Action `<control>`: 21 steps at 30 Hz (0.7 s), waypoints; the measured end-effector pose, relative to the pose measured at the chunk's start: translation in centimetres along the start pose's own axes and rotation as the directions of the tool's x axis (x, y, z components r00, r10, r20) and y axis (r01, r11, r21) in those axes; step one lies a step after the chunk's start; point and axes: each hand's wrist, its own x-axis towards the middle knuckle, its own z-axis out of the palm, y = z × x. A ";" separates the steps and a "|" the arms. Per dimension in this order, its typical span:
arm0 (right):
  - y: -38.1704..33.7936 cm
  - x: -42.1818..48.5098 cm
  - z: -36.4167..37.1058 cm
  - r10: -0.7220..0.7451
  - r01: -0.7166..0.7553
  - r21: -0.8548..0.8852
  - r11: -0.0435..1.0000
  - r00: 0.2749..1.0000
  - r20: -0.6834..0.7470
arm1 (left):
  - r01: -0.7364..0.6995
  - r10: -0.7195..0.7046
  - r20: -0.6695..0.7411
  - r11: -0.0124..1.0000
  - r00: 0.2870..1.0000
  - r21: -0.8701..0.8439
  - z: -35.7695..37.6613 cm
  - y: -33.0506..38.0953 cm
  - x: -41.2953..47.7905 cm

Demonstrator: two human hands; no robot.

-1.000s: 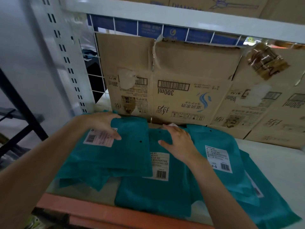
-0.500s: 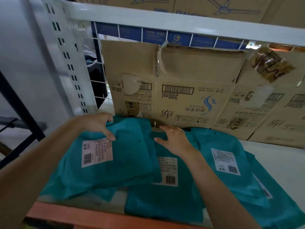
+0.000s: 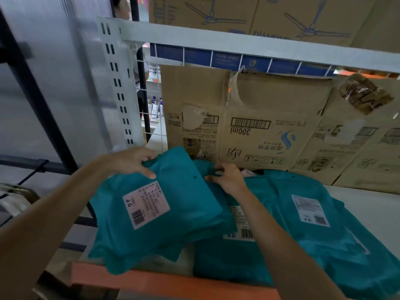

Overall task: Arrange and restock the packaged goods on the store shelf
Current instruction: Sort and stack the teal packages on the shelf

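Top teal packet of the left pile has slid toward the person and turned since a second ago; its white label now sits askew and its near end hangs out past the orange front rail of the shelf. Left hand: grip closed on the packet's far-left corner, thumb on top, fingers curled under. Right hand: fingers curled round the far edge of the middle packet, thumb touching the turned packet's right edge. Middle packet lies flat, partly under the turned one. A third packet lies just to the right, overlapping the middle one. Flattened cartons stand behind as a back wall, close to both hands. Key relation: the turned packet's long axis runs far-to-near, near end slanted left, and almost all of it lies on the person's side of both grips. Left hand is the nearer and already has it. Judgement: squaring it probably means swinging the near end right and pushing back along that axis, the right thumb serving as the stop.
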 end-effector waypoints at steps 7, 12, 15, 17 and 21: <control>-2.4 -2.0 -1.1 -0.011 0.033 0.352 0.935 0.998 -0.063 | -0.053 0.051 -0.082 0.998 0.995 -0.031 -1.9 0.4 -2.3; -5.0 -5.3 -3.5 -0.127 0.156 0.411 0.898 0.987 -0.096 | -0.103 0.110 -0.139 0.993 0.984 0.054 -3.3 2.3 -5.4; -6.1 -7.4 -5.2 -0.219 0.247 0.310 0.918 0.968 -0.122 | -0.164 0.187 -0.247 0.980 0.951 0.111 -3.8 3.4 -6.6; -6.6 -9.0 -6.4 -0.257 0.281 0.219 0.934 0.957 -0.132 | -0.203 0.244 -0.286 0.965 0.926 0.167 -3.8 3.9 -7.0; -7.5 -11.9 -8.9 -0.314 0.320 0.045 0.947 0.944 -0.102 | -0.238 0.328 -0.292 0.923 0.899 0.303 -2.8 5.5 -8.0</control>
